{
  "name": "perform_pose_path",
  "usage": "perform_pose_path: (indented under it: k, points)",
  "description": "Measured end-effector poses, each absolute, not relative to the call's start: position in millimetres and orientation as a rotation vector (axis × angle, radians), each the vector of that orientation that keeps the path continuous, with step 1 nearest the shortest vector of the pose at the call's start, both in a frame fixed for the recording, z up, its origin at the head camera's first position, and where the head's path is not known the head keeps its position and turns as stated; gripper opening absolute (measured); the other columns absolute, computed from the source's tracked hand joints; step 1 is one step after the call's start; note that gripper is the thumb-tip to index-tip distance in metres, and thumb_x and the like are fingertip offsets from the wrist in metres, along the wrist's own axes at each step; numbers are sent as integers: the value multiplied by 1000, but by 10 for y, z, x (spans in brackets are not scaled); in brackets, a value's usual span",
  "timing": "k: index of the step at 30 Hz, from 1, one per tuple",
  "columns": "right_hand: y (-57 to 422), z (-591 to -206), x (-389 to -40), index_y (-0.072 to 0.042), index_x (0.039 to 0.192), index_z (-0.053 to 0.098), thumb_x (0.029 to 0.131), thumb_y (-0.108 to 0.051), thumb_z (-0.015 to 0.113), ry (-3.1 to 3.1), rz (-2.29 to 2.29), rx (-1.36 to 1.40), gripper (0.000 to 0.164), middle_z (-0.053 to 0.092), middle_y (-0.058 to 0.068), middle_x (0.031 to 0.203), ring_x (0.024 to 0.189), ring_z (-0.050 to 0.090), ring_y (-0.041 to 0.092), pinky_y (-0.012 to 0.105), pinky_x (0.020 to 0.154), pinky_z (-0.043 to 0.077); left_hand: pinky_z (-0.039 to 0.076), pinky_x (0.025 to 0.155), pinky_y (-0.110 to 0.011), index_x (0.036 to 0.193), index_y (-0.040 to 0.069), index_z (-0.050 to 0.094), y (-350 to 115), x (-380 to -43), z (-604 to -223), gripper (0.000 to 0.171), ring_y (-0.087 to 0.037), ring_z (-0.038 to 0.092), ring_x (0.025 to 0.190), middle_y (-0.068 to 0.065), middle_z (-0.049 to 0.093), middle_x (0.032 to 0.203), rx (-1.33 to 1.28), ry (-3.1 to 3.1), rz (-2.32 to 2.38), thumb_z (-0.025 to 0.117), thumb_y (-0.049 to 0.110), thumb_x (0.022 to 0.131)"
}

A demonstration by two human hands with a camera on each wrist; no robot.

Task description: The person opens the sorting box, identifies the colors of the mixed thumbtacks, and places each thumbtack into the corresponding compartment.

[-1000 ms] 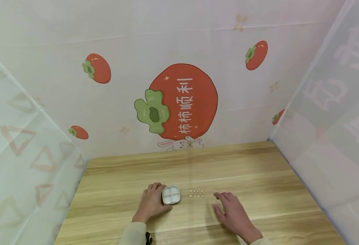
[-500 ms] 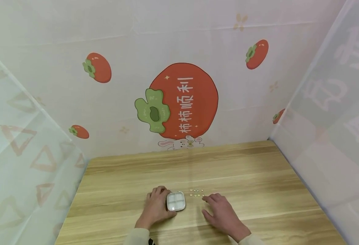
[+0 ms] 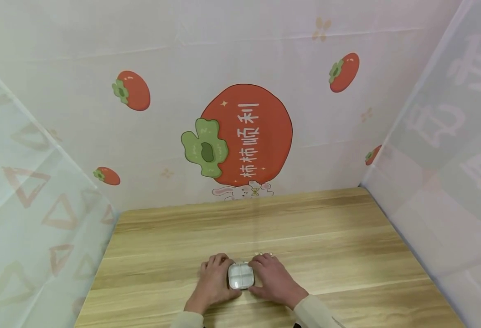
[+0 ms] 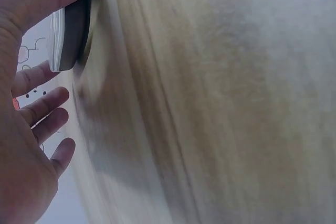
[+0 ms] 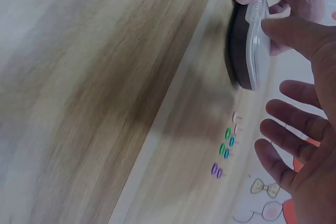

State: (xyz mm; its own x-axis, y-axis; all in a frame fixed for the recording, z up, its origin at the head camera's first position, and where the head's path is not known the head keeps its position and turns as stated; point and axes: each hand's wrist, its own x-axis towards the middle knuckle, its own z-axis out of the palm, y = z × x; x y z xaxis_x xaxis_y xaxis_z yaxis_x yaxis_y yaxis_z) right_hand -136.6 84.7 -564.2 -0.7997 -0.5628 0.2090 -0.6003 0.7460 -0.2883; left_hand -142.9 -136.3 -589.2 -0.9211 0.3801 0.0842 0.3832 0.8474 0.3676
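A small rounded-square pill box (image 3: 241, 276) has a clear lid, a light inside split into four compartments, and a dark base. My left hand (image 3: 215, 279) holds its left side, with the thumb along the near edge and the index fingertip by a corner. On the other side is my right hand (image 3: 274, 280). The right wrist view shows its thumb touching the lid's rim, while the other fingers are loosely spread and apart from the box (image 5: 257, 51). Several tiny round studs, pink, green, blue and purple (image 5: 214, 169), lie beyond; in the head view my right hand hides most of them.
The wood-grain table (image 3: 162, 241) carries the box and studs. White cloth walls printed with persimmons (image 3: 246, 136) rise at the back, left and right. A few studs (image 3: 264, 253) show just past the right hand's fingers.
My left hand has brought the pill box right and nearer. The right hand has come in leftward, past the studs, to the box's right side, and its thumb now touches the lid.
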Motion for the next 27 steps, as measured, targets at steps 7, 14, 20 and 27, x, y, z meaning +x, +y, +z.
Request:
perform_pose_path:
  k: [7, 14, 20, 27]
  points:
    - [759, -5677, -1418, -16, 116, 57, 69, -45, 72, -2833, 444, 1020, 57, 54, -3, 117, 110, 48, 19, 47, 93, 37, 29, 88, -51, 116, 23, 55, -1361, -1404, -5924, 74, -24, 37, 117, 1, 44, 122, -636, -2996, -586, 72, 65, 57]
    - [747, -5712, -1436, -17, 115, 58, 68, -43, 73, -2830, 430, 1061, 56, 55, -4, 115, 108, 48, 19, 49, 91, 37, 29, 88, -51, 117, 23, 55, -1374, -1387, -5926, 76, -24, 36, 117, 0, 44, 121, -625, -3006, -590, 72, 65, 56]
    - [752, -5697, -1467, -18, 114, 60, 70, -45, 72, -2841, 451, 1089, 53, 55, -6, 113, 108, 48, 16, 50, 91, 37, 28, 89, -52, 117, 24, 55, -1378, -1380, -5929, 76, -25, 35, 117, 0, 44, 121, -598, -3017, -614, 72, 66, 56]
    - [783, -5582, -1526, -17, 113, 63, 77, -47, 67, -2960, 610, 1114, 47, 57, -8, 113, 107, 47, 12, 44, 87, 38, 26, 90, -55, 118, 24, 55, -1388, -1370, -5937, 79, -28, 34, 117, 0, 43, 123, -570, -3040, -665, 72, 68, 55]
